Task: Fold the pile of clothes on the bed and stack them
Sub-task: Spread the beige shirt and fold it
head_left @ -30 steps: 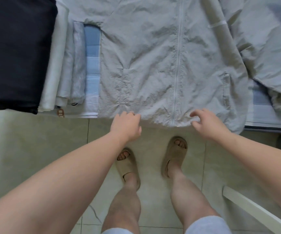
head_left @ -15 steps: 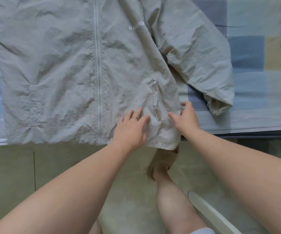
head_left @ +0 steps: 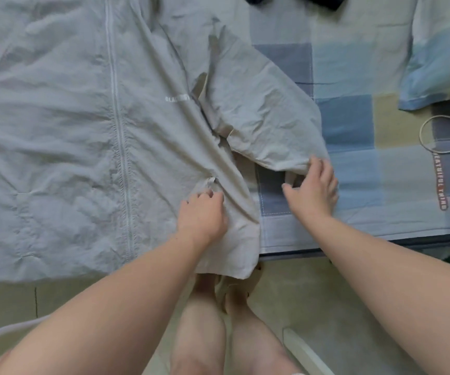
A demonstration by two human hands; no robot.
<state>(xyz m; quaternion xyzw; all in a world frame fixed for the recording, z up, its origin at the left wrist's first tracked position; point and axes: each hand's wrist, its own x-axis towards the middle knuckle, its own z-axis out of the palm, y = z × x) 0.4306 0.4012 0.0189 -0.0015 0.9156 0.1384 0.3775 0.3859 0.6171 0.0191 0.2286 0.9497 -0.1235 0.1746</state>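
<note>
A light grey zip-up jacket [head_left: 64, 136] lies spread front-up on the bed, its hem hanging slightly over the near edge. Its right sleeve [head_left: 261, 115] lies folded down beside the body. My left hand [head_left: 202, 215] rests on the jacket's lower right panel by the pocket, its fingers curled into the bunched cloth. My right hand [head_left: 317, 186] holds the sleeve's cuff, with fingers above it and the thumb below.
The patchwork bed sheet [head_left: 353, 117] is bare to the right of the jacket. A pale blue garment [head_left: 440, 58] lies at the top right, a dark one [head_left: 299, 0] at the top edge. A cord loop [head_left: 445, 133] lies at right. My legs stand on the tiled floor [head_left: 7, 301].
The view shifted right along the bed. My left hand went from lying flat to curling into the cloth by the pocket. My right hand moved up and right onto the sleeve's cuff.
</note>
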